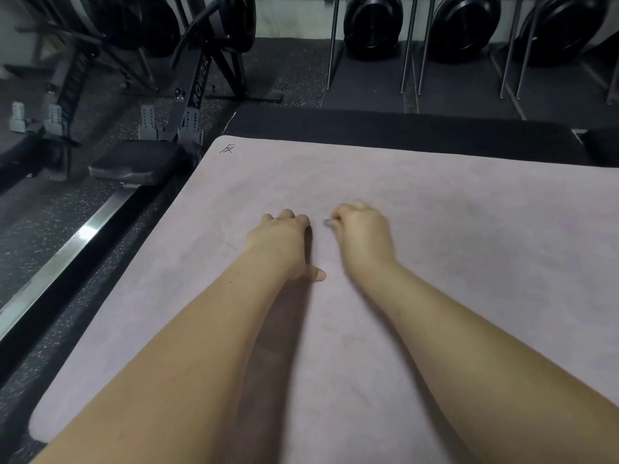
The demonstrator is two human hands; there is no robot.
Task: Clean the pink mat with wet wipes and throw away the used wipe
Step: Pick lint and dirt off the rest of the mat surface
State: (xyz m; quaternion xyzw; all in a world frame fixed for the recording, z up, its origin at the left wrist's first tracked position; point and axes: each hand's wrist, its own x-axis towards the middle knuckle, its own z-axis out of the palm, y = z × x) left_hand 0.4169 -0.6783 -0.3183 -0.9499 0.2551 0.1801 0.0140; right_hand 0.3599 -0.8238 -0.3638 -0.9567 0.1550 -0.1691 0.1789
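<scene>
Pink mat (469,229) lies flat on a dark speckled floor (40,212) and fills most of the head view, running from the near-left corner away to the right edge.

Left of the mat and beyond its far-left corner stands a rowing machine (197,95). Its black seat (134,162) sits just beside the mat's left edge, and its shiny rail (67,249) runs along that same edge, a little apart from it. On the mat's far-left corner is a small black hand-drawn mark (227,149).

Two bare forearms reach from the mat's near edge toward its middle. The left hand (278,239) rests on the mat slightly left of its centre, back upward, with the fingers bent down at the knuckles so that their tips are hidden. The thumb (316,274) sticks out to the right and lies against the mat. Whether this hand holds anything cannot be told.

Just to its right, with a narrow strip of mat between them, the right hand (363,236) is curled into a fist on the mat and is somewhat blurred. A small pale scrap of wet wipe (327,222) pokes out from its gripping fingers on the side facing the left hand; the rest is hidden inside the fist.

Beyond the mat's far edge and touching it lies a black mat (402,128). Further back, to the right, round black flywheel housings (373,25) stand in a row among thin metal rods (332,45).
</scene>
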